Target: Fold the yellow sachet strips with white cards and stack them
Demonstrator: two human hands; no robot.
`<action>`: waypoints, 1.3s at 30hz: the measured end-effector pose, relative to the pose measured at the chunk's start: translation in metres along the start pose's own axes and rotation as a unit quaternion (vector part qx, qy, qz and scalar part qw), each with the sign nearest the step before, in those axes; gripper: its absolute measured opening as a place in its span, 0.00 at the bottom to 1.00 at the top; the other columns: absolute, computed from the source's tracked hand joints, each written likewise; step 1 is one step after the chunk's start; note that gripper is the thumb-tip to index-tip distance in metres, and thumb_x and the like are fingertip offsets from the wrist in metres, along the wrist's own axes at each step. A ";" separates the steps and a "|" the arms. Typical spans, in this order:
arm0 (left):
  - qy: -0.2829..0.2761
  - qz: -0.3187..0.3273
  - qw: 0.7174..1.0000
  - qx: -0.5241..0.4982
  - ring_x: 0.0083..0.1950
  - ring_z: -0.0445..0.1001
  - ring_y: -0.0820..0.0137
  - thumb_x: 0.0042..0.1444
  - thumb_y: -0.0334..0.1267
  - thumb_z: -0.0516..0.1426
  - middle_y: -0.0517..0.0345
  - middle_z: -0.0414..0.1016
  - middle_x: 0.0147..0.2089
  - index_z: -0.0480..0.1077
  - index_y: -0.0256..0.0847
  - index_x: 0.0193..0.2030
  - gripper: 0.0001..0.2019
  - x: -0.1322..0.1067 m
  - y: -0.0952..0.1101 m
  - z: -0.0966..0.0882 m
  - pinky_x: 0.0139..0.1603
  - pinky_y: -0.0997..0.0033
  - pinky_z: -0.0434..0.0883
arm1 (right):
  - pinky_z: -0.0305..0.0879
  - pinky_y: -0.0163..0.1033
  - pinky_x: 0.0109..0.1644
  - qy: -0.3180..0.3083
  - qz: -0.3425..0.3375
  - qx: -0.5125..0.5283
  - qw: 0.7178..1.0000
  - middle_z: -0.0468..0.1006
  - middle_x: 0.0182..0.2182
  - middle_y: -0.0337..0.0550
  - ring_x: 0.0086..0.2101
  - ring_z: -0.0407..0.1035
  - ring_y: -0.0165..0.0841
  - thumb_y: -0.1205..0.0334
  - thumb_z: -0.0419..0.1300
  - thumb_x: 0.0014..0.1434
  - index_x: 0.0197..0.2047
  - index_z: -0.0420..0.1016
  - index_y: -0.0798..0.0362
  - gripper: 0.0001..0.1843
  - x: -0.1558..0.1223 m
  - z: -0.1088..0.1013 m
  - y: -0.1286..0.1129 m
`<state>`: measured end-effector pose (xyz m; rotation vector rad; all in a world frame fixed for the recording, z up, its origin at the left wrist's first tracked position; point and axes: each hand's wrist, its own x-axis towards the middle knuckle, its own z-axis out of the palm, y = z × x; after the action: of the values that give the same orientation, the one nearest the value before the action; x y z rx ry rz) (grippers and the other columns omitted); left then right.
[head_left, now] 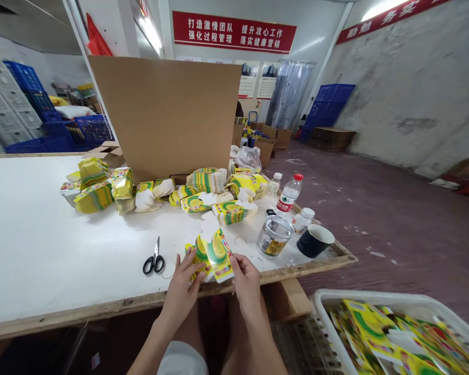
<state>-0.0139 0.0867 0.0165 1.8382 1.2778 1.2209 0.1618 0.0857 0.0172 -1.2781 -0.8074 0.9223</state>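
Note:
At the table's front edge I hold a flat yellow-and-green printed carton (220, 253) with white flaps at its far end. My right hand (247, 277) pinches its right edge between thumb and fingers. Across the left part of the carton lie the fingers of my left hand (186, 278), closed on it with the thumb nearer me. Whether more than one carton layer is in my hands, I cannot tell. Black-handled scissors (155, 259) lie left of my hands. Just beyond them, a bundle of flat cartons (232, 211) rests on the white table (62, 260).
More carton bundles (94, 195) line the back, before a large cardboard sheet (172, 114). To the right stand a clear jar (274, 237), a dark mug (315, 242), a red-capped water bottle (289, 195) and small white bottles. A white basket (324, 307) of cartons sits low right.

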 end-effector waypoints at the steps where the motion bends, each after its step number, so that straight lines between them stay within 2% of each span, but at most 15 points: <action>1: 0.016 -0.012 0.999 -0.032 0.72 0.59 0.55 0.60 0.39 0.59 0.51 0.69 0.67 0.79 0.48 0.50 0.13 -0.001 0.003 0.001 0.74 0.42 0.40 | 0.61 0.35 0.25 -0.004 0.012 0.014 1.000 0.80 0.27 0.42 0.23 0.67 0.32 0.43 0.65 0.51 0.34 0.78 0.54 0.21 -0.007 -0.001 -0.002; 4: 0.022 -0.095 0.972 -0.214 0.68 0.65 0.52 0.59 0.47 0.61 0.48 0.74 0.64 0.75 0.45 0.57 0.21 -0.006 0.017 0.001 0.71 0.44 0.54 | 0.59 0.33 0.23 -0.029 0.053 0.052 0.997 0.80 0.27 0.42 0.21 0.67 0.31 0.44 0.67 0.51 0.41 0.78 0.54 0.22 -0.028 0.001 -0.007; 6: -0.022 -0.161 0.919 -0.358 0.64 0.71 0.49 0.55 0.52 0.63 0.45 0.78 0.59 0.76 0.42 0.55 0.24 -0.009 0.028 0.000 0.66 0.48 0.64 | 0.57 0.31 0.22 -0.064 0.097 0.103 0.988 0.80 0.27 0.41 0.20 0.65 0.29 0.47 0.70 0.50 0.43 0.79 0.54 0.22 -0.042 0.004 -0.010; 8: -0.071 -0.201 0.859 -0.465 0.59 0.75 0.49 0.50 0.54 0.66 0.44 0.81 0.54 0.79 0.41 0.51 0.25 -0.011 0.037 -0.001 0.62 0.52 0.69 | 0.55 0.30 0.22 -0.097 0.137 0.156 0.973 0.80 0.27 0.40 0.19 0.62 0.25 0.51 0.73 0.48 0.41 0.80 0.53 0.20 -0.052 0.004 -0.014; 10: -0.100 -0.217 0.822 -0.517 0.56 0.77 0.50 0.47 0.52 0.69 0.45 0.83 0.51 0.80 0.41 0.48 0.24 -0.012 0.042 -0.001 0.60 0.55 0.71 | 0.58 0.30 0.23 -0.109 0.147 0.180 0.966 0.81 0.29 0.40 0.20 0.63 0.25 0.53 0.74 0.47 0.39 0.81 0.52 0.18 -0.057 0.003 -0.017; 11: -0.103 -0.220 0.814 -0.527 0.55 0.78 0.51 0.46 0.51 0.70 0.45 0.84 0.49 0.80 0.40 0.47 0.24 -0.012 0.044 -0.001 0.59 0.56 0.72 | 0.61 0.31 0.26 -0.111 0.141 0.182 0.967 0.82 0.31 0.41 0.22 0.66 0.27 0.53 0.74 0.48 0.39 0.81 0.52 0.17 -0.059 0.002 -0.018; 15: -0.051 -0.231 0.835 -0.497 0.49 0.81 0.53 0.44 0.50 0.71 0.45 0.85 0.43 0.81 0.39 0.44 0.22 -0.012 0.045 0.006 0.53 0.57 0.75 | 0.71 0.41 0.39 -0.119 0.102 0.155 0.975 0.83 0.34 0.46 0.33 0.75 0.38 0.49 0.73 0.48 0.37 0.82 0.54 0.19 -0.061 -0.002 -0.021; 20: -0.021 -0.230 0.857 -0.460 0.45 0.82 0.56 0.47 0.50 0.69 0.46 0.85 0.43 0.80 0.38 0.43 0.21 -0.014 0.044 0.014 0.49 0.59 0.77 | 0.71 0.41 0.34 -0.090 0.066 0.077 0.991 0.80 0.27 0.44 0.28 0.73 0.38 0.46 0.70 0.49 0.31 0.76 0.55 0.20 -0.064 -0.002 -0.013; 23: 0.007 -0.217 0.876 -0.431 0.42 0.82 0.60 0.49 0.49 0.68 0.50 0.85 0.43 0.79 0.39 0.44 0.19 -0.014 0.044 0.013 0.43 0.65 0.77 | 0.70 0.39 0.34 -0.085 0.018 0.009 0.996 0.79 0.27 0.43 0.29 0.72 0.38 0.47 0.67 0.53 0.30 0.75 0.54 0.17 -0.069 -0.002 -0.010; 26: 0.023 -0.204 0.892 -0.403 0.36 0.82 0.63 0.49 0.47 0.68 0.52 0.85 0.37 0.78 0.38 0.41 0.17 -0.013 0.044 0.010 0.36 0.71 0.76 | 0.69 0.39 0.37 -0.091 -0.037 -0.086 0.991 0.80 0.29 0.45 0.32 0.73 0.39 0.51 0.65 0.55 0.31 0.76 0.54 0.14 -0.072 -0.004 -0.013; 29: 0.010 -0.197 0.901 -0.387 0.36 0.81 0.63 0.50 0.46 0.68 0.51 0.85 0.36 0.76 0.37 0.39 0.15 -0.013 0.045 0.010 0.35 0.72 0.75 | 0.70 0.39 0.36 -0.095 -0.052 -0.098 0.989 0.80 0.31 0.46 0.32 0.73 0.40 0.51 0.63 0.58 0.36 0.76 0.54 0.13 -0.072 -0.006 -0.019; 31: 0.002 -0.186 0.905 -0.382 0.41 0.81 0.62 0.51 0.44 0.67 0.50 0.84 0.41 0.73 0.39 0.46 0.19 -0.016 0.047 0.010 0.40 0.70 0.75 | 0.71 0.39 0.36 -0.097 -0.045 -0.079 0.991 0.80 0.31 0.46 0.32 0.74 0.39 0.51 0.62 0.59 0.36 0.75 0.53 0.13 -0.070 -0.009 -0.021; 33: -0.010 -0.172 0.909 -0.379 0.45 0.81 0.62 0.53 0.43 0.66 0.51 0.83 0.46 0.64 0.44 0.56 0.26 -0.019 0.049 0.010 0.44 0.67 0.75 | 0.72 0.39 0.36 -0.093 -0.049 -0.060 0.993 0.80 0.32 0.46 0.32 0.74 0.38 0.51 0.62 0.60 0.37 0.73 0.53 0.13 -0.068 -0.011 -0.022; 36: -0.045 -0.149 0.918 -0.365 0.42 0.81 0.62 0.59 0.42 0.62 0.51 0.82 0.44 0.51 0.48 0.64 0.31 -0.025 0.050 0.005 0.42 0.67 0.75 | 0.74 0.40 0.41 -0.098 -0.076 -0.013 0.992 0.80 0.42 0.49 0.37 0.75 0.38 0.54 0.63 0.61 0.49 0.72 0.51 0.16 -0.065 -0.017 -0.021; 39: -0.101 -0.132 0.918 -0.361 0.41 0.80 0.62 0.60 0.41 0.61 0.52 0.80 0.41 0.51 0.47 0.66 0.31 -0.027 0.051 -0.003 0.42 0.67 0.74 | 0.74 0.41 0.47 -0.146 -0.079 0.025 0.986 0.78 0.48 0.50 0.43 0.76 0.38 0.55 0.62 0.62 0.59 0.67 0.48 0.23 -0.063 -0.024 -0.024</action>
<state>0.0001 0.0423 0.0513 1.1720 0.7715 1.1141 0.1595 0.0173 0.0382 -1.0329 -1.0915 1.0079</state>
